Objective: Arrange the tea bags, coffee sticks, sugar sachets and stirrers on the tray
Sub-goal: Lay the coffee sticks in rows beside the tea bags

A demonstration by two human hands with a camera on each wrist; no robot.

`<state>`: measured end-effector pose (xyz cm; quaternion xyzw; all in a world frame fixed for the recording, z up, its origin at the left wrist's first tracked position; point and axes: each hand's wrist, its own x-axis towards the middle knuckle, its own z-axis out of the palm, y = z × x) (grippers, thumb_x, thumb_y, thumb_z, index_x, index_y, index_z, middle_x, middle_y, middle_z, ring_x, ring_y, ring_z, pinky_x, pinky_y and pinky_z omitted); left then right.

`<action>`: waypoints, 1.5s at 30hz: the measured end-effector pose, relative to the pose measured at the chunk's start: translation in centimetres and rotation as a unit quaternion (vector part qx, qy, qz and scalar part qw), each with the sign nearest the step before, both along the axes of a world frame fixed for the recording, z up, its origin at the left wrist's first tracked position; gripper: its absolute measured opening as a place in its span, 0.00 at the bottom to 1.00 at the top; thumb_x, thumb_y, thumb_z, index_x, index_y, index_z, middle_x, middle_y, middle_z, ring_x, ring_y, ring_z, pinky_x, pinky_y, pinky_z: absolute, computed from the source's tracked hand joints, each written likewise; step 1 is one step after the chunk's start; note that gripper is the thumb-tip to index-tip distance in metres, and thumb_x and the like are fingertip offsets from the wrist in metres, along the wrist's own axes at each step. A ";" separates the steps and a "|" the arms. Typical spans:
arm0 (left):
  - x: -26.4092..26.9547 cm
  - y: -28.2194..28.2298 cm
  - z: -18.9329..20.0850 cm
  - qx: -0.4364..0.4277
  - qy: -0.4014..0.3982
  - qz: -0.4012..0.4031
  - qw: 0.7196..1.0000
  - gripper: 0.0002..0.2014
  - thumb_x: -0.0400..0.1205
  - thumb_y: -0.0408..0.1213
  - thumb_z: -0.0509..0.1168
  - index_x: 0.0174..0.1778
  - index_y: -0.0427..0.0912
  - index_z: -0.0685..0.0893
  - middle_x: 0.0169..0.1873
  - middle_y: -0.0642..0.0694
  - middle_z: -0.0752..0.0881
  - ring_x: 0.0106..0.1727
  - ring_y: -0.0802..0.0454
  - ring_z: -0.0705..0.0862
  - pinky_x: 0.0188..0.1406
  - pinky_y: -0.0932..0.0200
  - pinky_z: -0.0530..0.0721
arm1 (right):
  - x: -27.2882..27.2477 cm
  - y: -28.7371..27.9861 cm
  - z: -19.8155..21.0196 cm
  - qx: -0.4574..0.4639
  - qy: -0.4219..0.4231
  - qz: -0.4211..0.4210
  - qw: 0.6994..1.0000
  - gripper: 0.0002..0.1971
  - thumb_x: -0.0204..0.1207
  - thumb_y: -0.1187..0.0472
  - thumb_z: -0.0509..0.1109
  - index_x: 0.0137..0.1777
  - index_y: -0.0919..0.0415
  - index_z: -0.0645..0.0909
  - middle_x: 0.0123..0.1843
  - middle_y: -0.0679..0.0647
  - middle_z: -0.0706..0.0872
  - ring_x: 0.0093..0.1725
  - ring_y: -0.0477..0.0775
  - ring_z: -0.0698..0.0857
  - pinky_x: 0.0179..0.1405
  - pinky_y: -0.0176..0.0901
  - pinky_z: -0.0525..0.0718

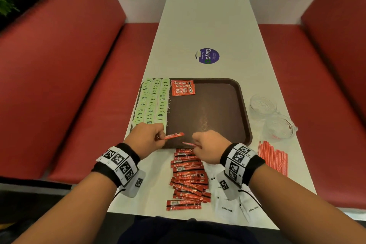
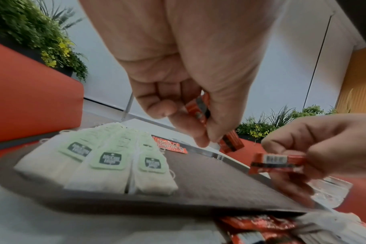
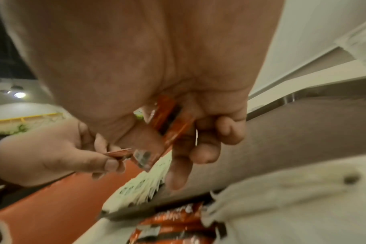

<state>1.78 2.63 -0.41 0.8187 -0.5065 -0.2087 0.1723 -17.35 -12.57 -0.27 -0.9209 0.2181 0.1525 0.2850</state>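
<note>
A brown tray (image 1: pixel 227 89) lies on the white table. Green tea bags (image 1: pixel 153 102) fill its left side in three columns, and a few red coffee sticks (image 1: pixel 183 87) lie at its far edge. My left hand (image 1: pixel 147 137) pinches one red coffee stick (image 1: pixel 174 135) over the tray's near left corner. My right hand (image 1: pixel 208 147) holds another coffee stick (image 1: pixel 189 144) at the tray's near rim; in the left wrist view that stick (image 2: pixel 276 163) shows between thumb and fingers. A heap of coffee sticks (image 1: pixel 188 178) lies in front of the tray.
White sugar sachets (image 1: pixel 227 208) lie at the near right of the table. Red-striped stirrers (image 1: pixel 274 156) sit right of the tray. Two clear glass cups (image 1: pixel 277 125) stand by the tray's right rim. Red bench seats flank the table.
</note>
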 end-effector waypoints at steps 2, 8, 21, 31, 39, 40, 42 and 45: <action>-0.1 -0.6 0.3 -0.024 -0.004 -0.018 1.000 0.19 0.72 0.32 0.75 0.26 0.55 0.73 0.38 0.57 0.89 0.39 0.55 0.86 0.42 0.51 0.86 | -0.1 -0.8 0.3 0.012 -0.018 -0.037 0.999 0.07 0.81 0.61 0.60 0.41 0.52 0.69 0.40 0.54 0.83 0.40 0.58 0.83 0.42 0.54 0.85; -0.4 -3.1 0.7 -0.057 -0.041 -0.102 0.992 0.17 0.70 0.30 0.75 0.28 0.52 0.74 0.38 0.54 0.85 0.35 0.52 0.82 0.37 0.51 0.83 | 0.3 -2.9 0.9 0.051 -0.106 -0.125 0.985 0.12 0.81 0.56 0.61 0.64 0.51 0.74 0.48 0.51 0.88 0.46 0.52 0.86 0.50 0.51 0.85; 1.1 -9.6 0.7 0.023 -0.072 -0.182 0.980 0.13 0.71 0.31 0.74 0.28 0.49 0.77 0.35 0.56 0.78 0.34 0.57 0.79 0.36 0.58 0.80 | 2.4 -5.6 0.5 0.056 -0.134 -0.141 0.979 0.09 0.80 0.56 0.65 0.43 0.55 0.86 0.33 0.51 0.86 0.35 0.52 0.84 0.41 0.54 0.85; 2.6 -12.6 0.3 0.038 0.033 -0.171 0.984 0.15 0.70 0.53 0.80 0.43 0.53 0.83 0.38 0.56 0.83 0.39 0.61 0.81 0.38 0.67 0.77 | 3.4 -7.6 -0.5 0.026 -0.158 -0.177 0.971 0.14 0.84 0.52 0.66 0.36 0.51 0.81 0.32 0.49 0.84 0.35 0.50 0.82 0.39 0.48 0.82; 6.4 -17.1 -0.9 0.006 0.067 -0.006 0.998 0.07 0.76 0.35 0.77 0.45 0.49 0.88 0.39 0.54 0.88 0.42 0.58 0.87 0.52 0.59 0.87 | 3.4 -8.7 -0.7 0.039 -0.119 -0.193 0.973 0.15 0.86 0.50 0.63 0.38 0.51 0.82 0.32 0.50 0.85 0.37 0.53 0.84 0.43 0.49 0.82; 7.0 -17.8 -1.2 0.018 0.048 0.018 0.999 0.06 0.75 0.36 0.78 0.44 0.48 0.88 0.40 0.54 0.88 0.43 0.57 0.87 0.53 0.58 0.87 | 3.4 -8.6 -0.6 0.040 -0.112 -0.189 0.975 0.17 0.86 0.50 0.62 0.35 0.51 0.80 0.32 0.50 0.83 0.36 0.54 0.83 0.42 0.49 0.81; 8.0 -19.3 -1.6 0.061 -0.003 0.021 0.998 0.06 0.75 0.37 0.79 0.45 0.47 0.90 0.43 0.51 0.89 0.48 0.52 0.87 0.57 0.55 0.85 | 3.5 -8.5 -0.4 0.043 -0.102 -0.187 0.976 0.19 0.86 0.51 0.61 0.31 0.52 0.75 0.30 0.51 0.81 0.34 0.54 0.81 0.39 0.49 0.78; 8.8 -20.7 -2.2 0.109 -0.056 0.000 0.992 0.07 0.75 0.40 0.79 0.46 0.49 0.90 0.47 0.50 0.90 0.53 0.49 0.86 0.60 0.54 0.84 | 3.3 -8.4 -0.3 0.053 -0.088 -0.191 0.976 0.18 0.83 0.54 0.62 0.30 0.54 0.73 0.28 0.52 0.78 0.33 0.55 0.80 0.35 0.48 0.75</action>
